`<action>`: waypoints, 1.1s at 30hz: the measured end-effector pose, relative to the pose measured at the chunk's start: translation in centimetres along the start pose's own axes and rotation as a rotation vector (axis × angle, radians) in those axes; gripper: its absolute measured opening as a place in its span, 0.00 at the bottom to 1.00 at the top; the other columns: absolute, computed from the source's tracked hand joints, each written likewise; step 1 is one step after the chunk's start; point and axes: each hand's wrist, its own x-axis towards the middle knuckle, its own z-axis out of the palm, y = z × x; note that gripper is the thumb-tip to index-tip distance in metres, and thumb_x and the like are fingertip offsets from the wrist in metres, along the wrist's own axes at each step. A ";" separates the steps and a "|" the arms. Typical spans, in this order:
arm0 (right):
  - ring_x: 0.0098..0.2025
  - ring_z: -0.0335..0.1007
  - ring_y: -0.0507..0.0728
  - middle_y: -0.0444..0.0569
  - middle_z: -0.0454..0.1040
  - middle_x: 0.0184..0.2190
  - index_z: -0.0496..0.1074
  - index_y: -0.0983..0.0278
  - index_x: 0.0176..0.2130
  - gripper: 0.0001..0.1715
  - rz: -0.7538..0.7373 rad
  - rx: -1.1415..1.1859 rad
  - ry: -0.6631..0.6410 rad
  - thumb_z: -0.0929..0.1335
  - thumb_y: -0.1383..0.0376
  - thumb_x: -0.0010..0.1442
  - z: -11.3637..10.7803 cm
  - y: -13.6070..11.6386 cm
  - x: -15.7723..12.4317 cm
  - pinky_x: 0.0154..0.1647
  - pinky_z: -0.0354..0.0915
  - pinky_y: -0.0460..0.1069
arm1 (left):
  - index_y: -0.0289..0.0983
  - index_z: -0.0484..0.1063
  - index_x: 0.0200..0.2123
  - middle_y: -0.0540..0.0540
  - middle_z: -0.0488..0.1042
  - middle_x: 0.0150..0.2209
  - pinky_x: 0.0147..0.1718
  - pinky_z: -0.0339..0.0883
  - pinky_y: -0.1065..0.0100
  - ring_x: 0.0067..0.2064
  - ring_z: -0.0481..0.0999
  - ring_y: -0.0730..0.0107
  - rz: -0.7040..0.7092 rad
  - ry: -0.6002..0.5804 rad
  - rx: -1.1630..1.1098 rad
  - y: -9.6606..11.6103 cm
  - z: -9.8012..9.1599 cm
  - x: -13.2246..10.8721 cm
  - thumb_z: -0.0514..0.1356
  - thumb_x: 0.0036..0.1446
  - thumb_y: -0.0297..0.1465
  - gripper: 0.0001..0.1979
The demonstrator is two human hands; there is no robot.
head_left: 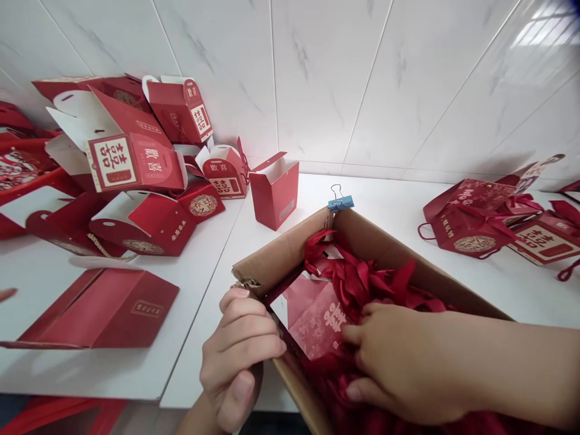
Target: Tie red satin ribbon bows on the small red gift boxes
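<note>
The person's left hand (244,350) is curled over the near rim of a brown cardboard carton (385,248), gripping it and apparently steadying it. The right hand (403,356) reaches down inside, fingertips among red ribbons (362,278) and against a red printed card (319,326); its fingers are partly covered, so whether they pinch anything cannot be told.

The step in hand looks like sorting or picking through the contents. From here, a move would call for separating card from ribbon without snagging a loop, while the left hand keeps the carton from sliding.

The carton stands on the white table (385,199), open side up. Its long axis runs on a slant, from the far corner with the blue binder clip (341,203) toward the lower right; its near end is out of view. The card lies inside at the far end, close to the wall by the left hand, print facing up; ribbon and hand hide part of its outline, so its long axis is unclear. The ribbons trail in loose loops beside the far long wall, pointing no single way.
</note>
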 end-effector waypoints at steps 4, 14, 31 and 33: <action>0.18 0.70 0.56 0.49 0.75 0.18 0.80 0.57 0.30 0.20 0.141 0.162 0.058 0.64 0.51 0.58 -0.7 0.1 -0.7 0.21 0.62 0.51 | 0.42 0.74 0.27 0.49 0.73 0.20 0.42 0.58 0.50 0.27 0.70 0.62 -0.003 -0.011 -0.001 -0.3 -0.1 -0.4 0.44 0.61 0.37 0.20; 0.51 0.68 0.66 0.60 0.70 0.51 0.66 0.68 0.55 0.34 -0.016 -0.048 0.173 0.70 0.55 0.53 -1.9 1.4 8.7 0.48 0.65 0.58 | 0.40 0.72 0.26 0.48 0.71 0.20 0.42 0.55 0.52 0.29 0.68 0.63 0.110 -0.025 0.003 -1.0 -0.2 -0.5 0.44 0.60 0.35 0.19; 0.39 0.76 0.63 0.59 0.78 0.38 0.76 0.68 0.42 0.15 0.047 0.160 0.022 0.64 0.64 0.60 -4.1 1.1 6.2 0.35 0.69 0.53 | 0.38 0.71 0.24 0.48 0.70 0.20 0.39 0.52 0.53 0.28 0.65 0.65 0.124 -0.021 0.020 -0.4 -0.1 0.1 0.44 0.59 0.32 0.18; 0.40 0.76 0.64 0.61 0.77 0.41 0.76 0.68 0.43 0.15 0.145 0.198 0.058 0.67 0.65 0.57 -3.8 1.2 8.0 0.34 0.69 0.53 | 0.38 0.71 0.24 0.48 0.70 0.20 0.39 0.52 0.54 0.27 0.65 0.65 0.124 -0.018 0.021 -0.4 0.0 0.2 0.45 0.59 0.33 0.19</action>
